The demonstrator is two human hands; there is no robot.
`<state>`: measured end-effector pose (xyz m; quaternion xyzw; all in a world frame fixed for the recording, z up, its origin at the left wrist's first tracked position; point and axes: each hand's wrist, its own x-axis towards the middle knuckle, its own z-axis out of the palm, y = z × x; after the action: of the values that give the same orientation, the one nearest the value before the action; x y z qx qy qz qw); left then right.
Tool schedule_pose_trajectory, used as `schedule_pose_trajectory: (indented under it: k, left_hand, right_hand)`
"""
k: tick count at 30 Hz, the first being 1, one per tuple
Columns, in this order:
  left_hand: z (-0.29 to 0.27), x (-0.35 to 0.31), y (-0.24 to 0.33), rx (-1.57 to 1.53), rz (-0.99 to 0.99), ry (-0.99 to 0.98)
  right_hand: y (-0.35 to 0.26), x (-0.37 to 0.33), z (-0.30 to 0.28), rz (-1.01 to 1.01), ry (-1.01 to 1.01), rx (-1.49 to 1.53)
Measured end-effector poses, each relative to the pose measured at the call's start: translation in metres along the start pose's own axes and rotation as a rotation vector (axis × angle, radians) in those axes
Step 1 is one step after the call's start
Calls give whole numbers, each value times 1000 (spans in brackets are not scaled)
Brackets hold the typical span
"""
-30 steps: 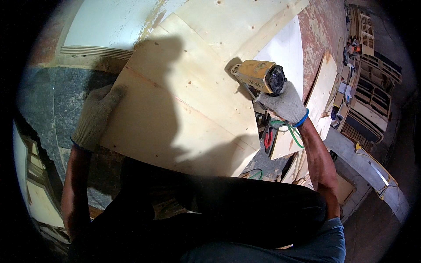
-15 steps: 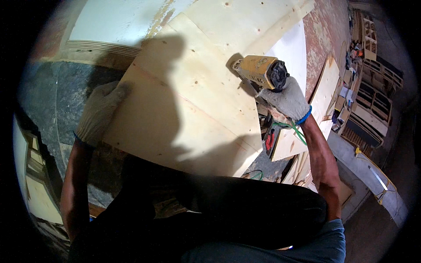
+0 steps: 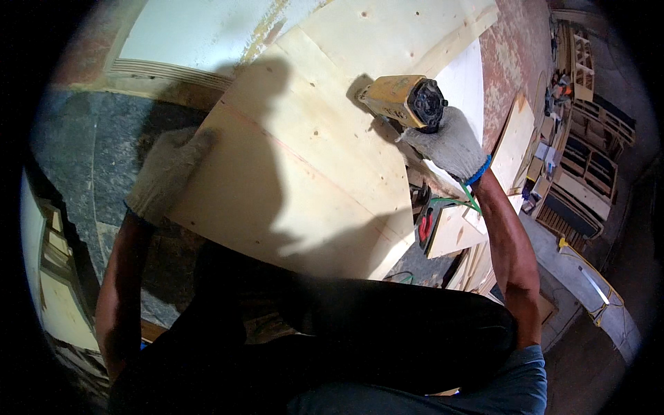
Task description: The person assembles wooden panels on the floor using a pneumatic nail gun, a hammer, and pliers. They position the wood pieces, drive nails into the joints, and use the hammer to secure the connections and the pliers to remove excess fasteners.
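Observation:
A large pale plywood panel point(image 3: 332, 187) lies in front of me, with thin reddish lines across it and my shadow over its left part. At its left edge is my gloved left hand point(image 3: 170, 169), gripping the edge; some of its fingers are lost in shadow. My gloved right hand point(image 3: 449, 145) is closed round the handle of a yellow and black nail gun point(image 3: 393, 99). The gun's nose points left, at the panel's surface; whether it touches cannot be made out. A green air hose point(image 3: 471, 198) runs down beside my right wrist.
Red-handled pliers point(image 3: 425, 225) lie right of the panel's near corner, by loose wood offcuts point(image 3: 456, 232). A white board point(image 3: 187, 34) stands at the far left. Stacked wooden frames point(image 3: 588, 162) line the far right. Dark floor point(image 3: 69, 138) shows at the left.
My right hand and the nail gun have shifted slightly up and to the left over the panel. My left hand and the panel's left edge have moved a little to the right.

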<state>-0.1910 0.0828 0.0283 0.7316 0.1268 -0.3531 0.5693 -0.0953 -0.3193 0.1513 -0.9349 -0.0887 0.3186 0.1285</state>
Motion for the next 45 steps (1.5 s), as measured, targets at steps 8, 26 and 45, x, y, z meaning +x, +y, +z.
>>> schedule_pose_trajectory:
  k: [8, 26, 45]
  left_hand:
    - [-5, -2, 0, -10, 0, -19]
    - [-1, -1, -11, -105, 4, 18]
    - [3, -3, 3, -17, -44, 62]
  right_hand:
    - [-23, 17, -13, 29, -72, 3]
    - [-42, 33, -9, -66, 6, 68]
    - [-67, 64, -14, -65, 44, 13]
